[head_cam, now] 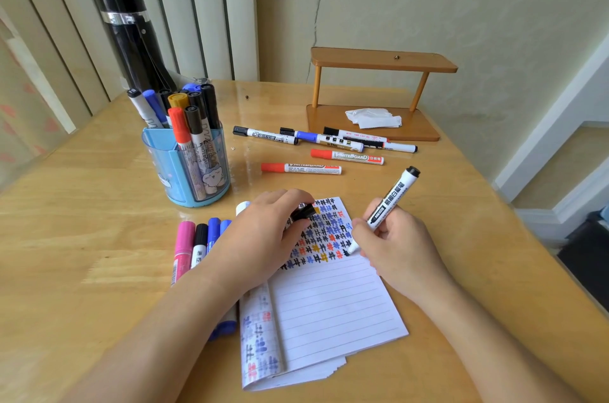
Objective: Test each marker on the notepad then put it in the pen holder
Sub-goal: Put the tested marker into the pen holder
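Nearby, loose markers (347,157) behind notepad (333,303); right grip (392,247) round marker (393,195), left grip (263,231) round cap (303,212).

The left grip (263,231) covers the notepad's (329,303) 11 o'clock corner and most of the black cap (303,212) it pinches. A white rounded end (243,204) peeks out at this grip's 10 o'clock; what it belongs to cannot be told. The row of markers (184,244) at the notepad's 9 o'clock runs under the left forearm, lower ends hidden. The right grip (392,244) hides the lower barrel of its marker (392,195). The black flask's (131,40) base sits behind the pen holder (184,171). Both forearms and the tabletop (99,204) are cut off at 6 o'clock.
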